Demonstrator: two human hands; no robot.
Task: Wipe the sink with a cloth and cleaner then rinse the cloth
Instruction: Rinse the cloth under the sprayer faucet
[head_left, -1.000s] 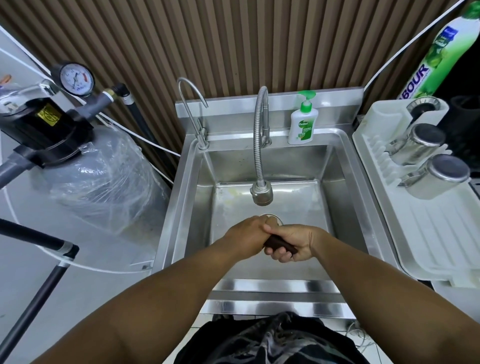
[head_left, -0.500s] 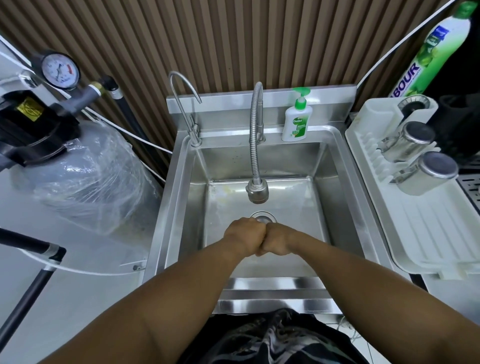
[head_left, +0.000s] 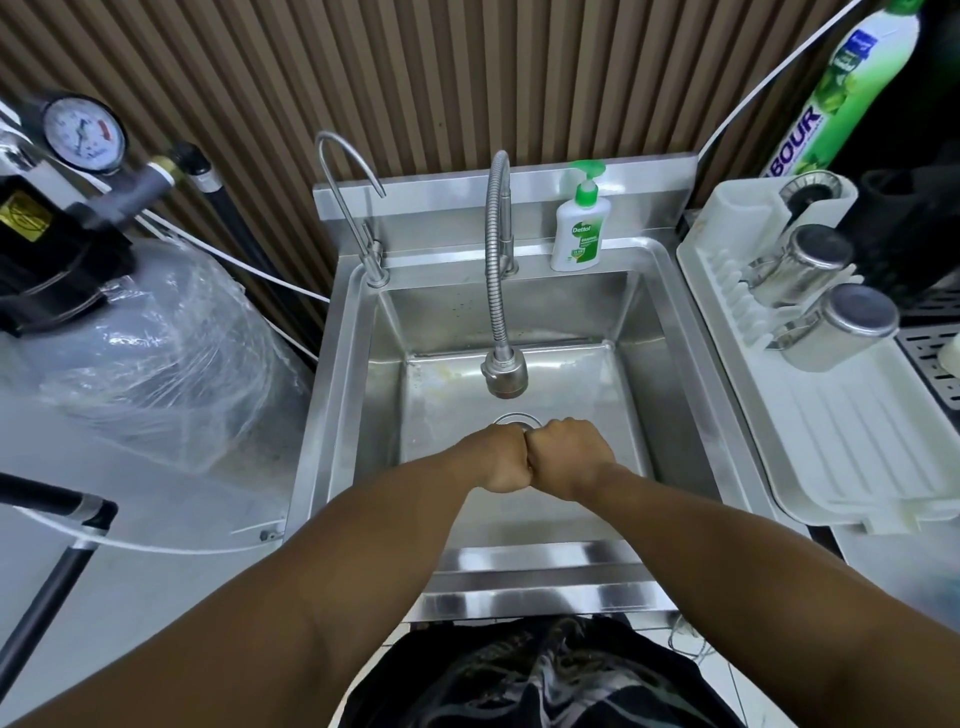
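Observation:
Over the steel sink (head_left: 631, 332), my left hand (head_left: 497, 461) and my right hand (head_left: 569, 457) are both clenched into fists, pressed knuckle to knuckle just in front of the drain (head_left: 515, 419). The dark cloth seen a second ago is hidden inside the fists. The flexible faucet head (head_left: 503, 373) hangs a little beyond my hands, with no water visible from it. A white and green soap pump bottle (head_left: 579, 234) stands on the sink's back ledge. A tall green cleaner bottle (head_left: 841, 88) leans at the far right.
A thin curved tap (head_left: 353, 208) rises at the sink's back left. On the right, a white dish rack (head_left: 857, 447) holds two steel cups (head_left: 800, 265). On the left sit a plastic-wrapped tank (head_left: 156, 353) and a pressure gauge (head_left: 83, 132).
A second ago a dark cloth showed between my hands. My fists have since closed tight together and hide it. The view has shifted slightly.

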